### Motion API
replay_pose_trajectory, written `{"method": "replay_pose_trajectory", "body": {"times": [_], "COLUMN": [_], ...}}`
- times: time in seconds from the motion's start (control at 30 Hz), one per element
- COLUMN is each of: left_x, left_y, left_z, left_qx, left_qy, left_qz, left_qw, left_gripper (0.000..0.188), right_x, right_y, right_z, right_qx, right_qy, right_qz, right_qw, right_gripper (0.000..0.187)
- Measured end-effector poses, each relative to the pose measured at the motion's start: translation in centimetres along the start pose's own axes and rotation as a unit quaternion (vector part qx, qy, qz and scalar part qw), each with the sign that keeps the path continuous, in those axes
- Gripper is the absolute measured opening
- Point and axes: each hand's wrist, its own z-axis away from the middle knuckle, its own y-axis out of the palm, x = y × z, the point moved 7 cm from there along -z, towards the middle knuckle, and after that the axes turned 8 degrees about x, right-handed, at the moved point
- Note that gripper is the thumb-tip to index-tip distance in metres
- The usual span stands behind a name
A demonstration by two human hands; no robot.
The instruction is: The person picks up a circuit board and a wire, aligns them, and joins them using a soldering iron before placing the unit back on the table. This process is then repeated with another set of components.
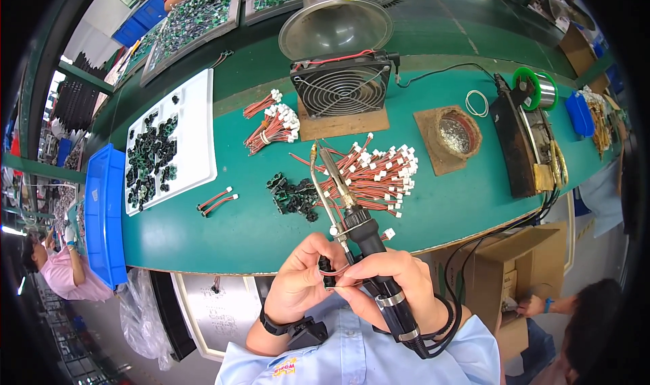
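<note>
My left hand [292, 282] is closed, pinching a small black circuit part [326, 273] between thumb and fingers. In my right hand [406, 276] is a black soldering iron [366, 234] with a thin solder-feed tube beside it, its tip pointing away over the bench. The right fingertips meet the left ones at the circuit part, where a short red wire [334, 272] shows; how it is joined there is too small to tell. Beyond my hands lie a heap of black-green circuit parts [294, 194] and a spread of red wire leads with white connectors [382, 172].
A black fan [344, 92] stands below a metal hood [335, 31]. To the right are a round solder-scrap dish [455, 133], a black soldering station [516, 144] and a solder spool [542, 90]. A white tray [198, 134] and blue bin [105, 216] stand left. Other people sit nearby.
</note>
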Motion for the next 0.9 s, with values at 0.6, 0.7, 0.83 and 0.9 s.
{"method": "replay_pose_trajectory", "body": {"times": [0.6, 0.7, 0.83, 0.9], "left_x": [0.15, 0.11, -0.06, -0.31], "left_y": [0.18, 0.35, 0.38, 0.61], "left_z": [-0.11, -0.24, -0.31, -0.35], "left_qx": [-0.014, -0.006, -0.012, -0.012], "left_qy": [0.013, 0.018, 0.027, 0.024], "left_qz": [-0.010, -0.013, -0.026, -0.040], "left_qw": [1.000, 1.000, 0.999, 0.999], "left_gripper": [0.022, 0.022, 0.022, 0.022], "right_x": [0.21, 0.17, -0.01, -0.15], "right_y": [-0.72, -0.82, -0.93, -0.92], "right_z": [-0.06, -0.04, -0.01, -0.06], "right_qx": [0.001, 0.001, 0.003, 0.013], "right_qy": [0.007, 0.005, 0.010, 0.023], "right_qz": [-0.012, -0.013, -0.016, -0.022], "right_qw": [1.000, 1.000, 1.000, 0.999], "right_gripper": [0.037, 0.037, 0.037, 0.036]}}
